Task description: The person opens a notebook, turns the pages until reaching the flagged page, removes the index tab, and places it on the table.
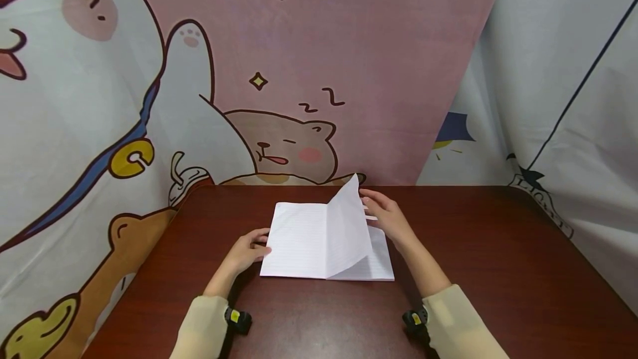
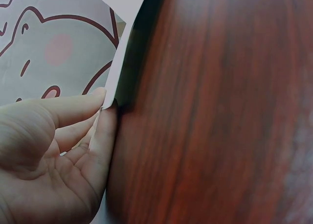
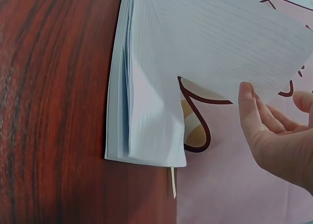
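Note:
An open notebook with lined white pages lies on the table, one page lifted upright from its right half. My left hand grips the notebook's left edge; in the left wrist view the hand has its thumb on one side of the edge and fingers on the other. Beside the raised page's outer edge is my right hand, its fingers extended. The right wrist view shows this hand with a fingertip at the page, nothing curled round it.
The brown wooden table extends to both sides of the notebook. A thin ribbon sticks out from the notebook's end. Behind the table hangs a pink and white cloth with cartoon animals.

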The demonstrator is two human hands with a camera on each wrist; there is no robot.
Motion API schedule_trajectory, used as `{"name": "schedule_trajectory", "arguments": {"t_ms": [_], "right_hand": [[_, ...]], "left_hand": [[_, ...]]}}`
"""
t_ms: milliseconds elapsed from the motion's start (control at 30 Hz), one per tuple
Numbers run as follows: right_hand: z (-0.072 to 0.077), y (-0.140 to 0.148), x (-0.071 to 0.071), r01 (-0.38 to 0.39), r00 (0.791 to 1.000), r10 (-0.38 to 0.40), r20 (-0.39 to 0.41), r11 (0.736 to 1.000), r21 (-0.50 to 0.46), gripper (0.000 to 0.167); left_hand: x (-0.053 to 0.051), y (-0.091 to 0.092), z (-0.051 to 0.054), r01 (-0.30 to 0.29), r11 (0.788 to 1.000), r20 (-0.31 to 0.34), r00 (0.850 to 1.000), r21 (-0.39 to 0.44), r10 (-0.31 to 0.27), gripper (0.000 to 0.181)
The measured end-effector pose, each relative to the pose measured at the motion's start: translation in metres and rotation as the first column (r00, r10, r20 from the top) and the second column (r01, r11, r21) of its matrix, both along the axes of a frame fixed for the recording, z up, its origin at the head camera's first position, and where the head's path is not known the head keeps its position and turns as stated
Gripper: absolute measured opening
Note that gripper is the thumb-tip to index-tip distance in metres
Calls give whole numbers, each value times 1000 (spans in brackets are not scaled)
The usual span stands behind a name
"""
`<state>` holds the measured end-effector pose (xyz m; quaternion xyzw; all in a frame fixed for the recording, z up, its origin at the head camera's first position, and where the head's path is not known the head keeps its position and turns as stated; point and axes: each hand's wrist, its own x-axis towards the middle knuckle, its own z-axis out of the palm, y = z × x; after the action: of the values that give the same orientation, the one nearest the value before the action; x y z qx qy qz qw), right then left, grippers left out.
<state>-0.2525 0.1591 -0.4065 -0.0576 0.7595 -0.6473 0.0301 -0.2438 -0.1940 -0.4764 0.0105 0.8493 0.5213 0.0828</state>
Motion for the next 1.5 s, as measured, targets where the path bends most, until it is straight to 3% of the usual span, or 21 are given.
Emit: {"name": "schedule_trajectory", "arguments": {"t_ms": [333,767,1500], "right_hand": [[0,-5,-1,-23,1000,24,8,1000,-12,46],[-4,-14,-2,-47,999,47,20,999,-28,47],[-13,-27,-1,-93,995,94,28,995,-19,47]], "left_hand": [[3,0,2,9,1000,-6,1000,-3,-9,52],[-3,-1,-5,-9,1000,-2,1000,2,9,50],[-4,0,-5,-18,1000,3,1000,6,18,49]]}}
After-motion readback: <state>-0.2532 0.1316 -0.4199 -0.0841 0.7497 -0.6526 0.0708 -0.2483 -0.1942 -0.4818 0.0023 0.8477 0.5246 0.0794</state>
